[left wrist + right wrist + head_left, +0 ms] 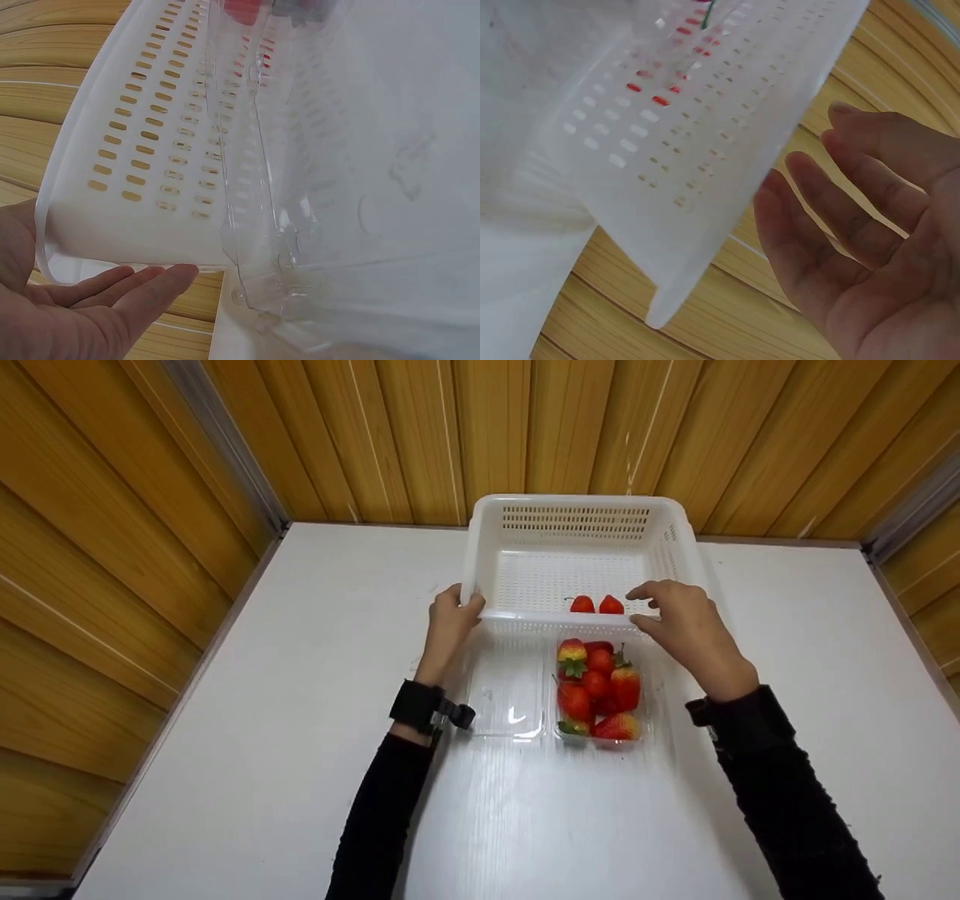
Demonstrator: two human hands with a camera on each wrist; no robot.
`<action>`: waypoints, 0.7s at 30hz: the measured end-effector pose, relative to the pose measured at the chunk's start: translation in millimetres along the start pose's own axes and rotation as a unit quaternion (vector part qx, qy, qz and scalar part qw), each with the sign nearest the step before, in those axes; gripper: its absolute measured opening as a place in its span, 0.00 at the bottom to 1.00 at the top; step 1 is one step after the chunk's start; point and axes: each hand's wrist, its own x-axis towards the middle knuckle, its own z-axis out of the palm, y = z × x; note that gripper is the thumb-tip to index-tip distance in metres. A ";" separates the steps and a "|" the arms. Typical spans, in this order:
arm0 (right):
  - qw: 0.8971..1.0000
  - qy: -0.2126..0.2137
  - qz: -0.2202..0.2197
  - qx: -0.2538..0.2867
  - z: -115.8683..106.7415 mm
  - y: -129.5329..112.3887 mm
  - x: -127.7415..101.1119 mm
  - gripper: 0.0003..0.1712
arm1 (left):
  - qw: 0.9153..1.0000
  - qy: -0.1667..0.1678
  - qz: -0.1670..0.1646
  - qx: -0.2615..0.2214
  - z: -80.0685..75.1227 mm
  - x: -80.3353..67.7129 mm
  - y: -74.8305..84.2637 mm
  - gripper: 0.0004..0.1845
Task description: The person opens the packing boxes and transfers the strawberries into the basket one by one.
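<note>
A white slotted plastic basket stands at the back of the table. My left hand grips its front left corner, thumb over the rim and fingers along the outside. Two strawberries show inside the basket, near its front wall. Over the front right rim hovers my right hand, thumb and fingers apart with nothing between them. In front of the basket lies an unfolded transparent plastic clamshell box. Its right half holds several strawberries, some with green leaves.
The white table runs up to wood-slat walls at the back and sides. The box's hinged left half lies flat beside the filled half, close against the basket's front wall. Black camera straps circle both wrists.
</note>
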 end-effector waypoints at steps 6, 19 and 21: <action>0.999 -0.022 0.002 0.025 13.0 -27.1 -25.2 0.17 | 1.000 0.011 0.000 0.004 -2.9 1.1 -0.9 0.15; 0.995 -0.089 -0.016 0.036 46.2 -53.6 -63.1 0.19 | 1.000 0.004 -0.009 0.021 1.6 1.2 0.1 0.18; 0.995 -0.093 -0.014 0.028 50.0 -55.9 -65.8 0.20 | 1.000 0.005 -0.006 0.022 2.4 0.6 -0.2 0.17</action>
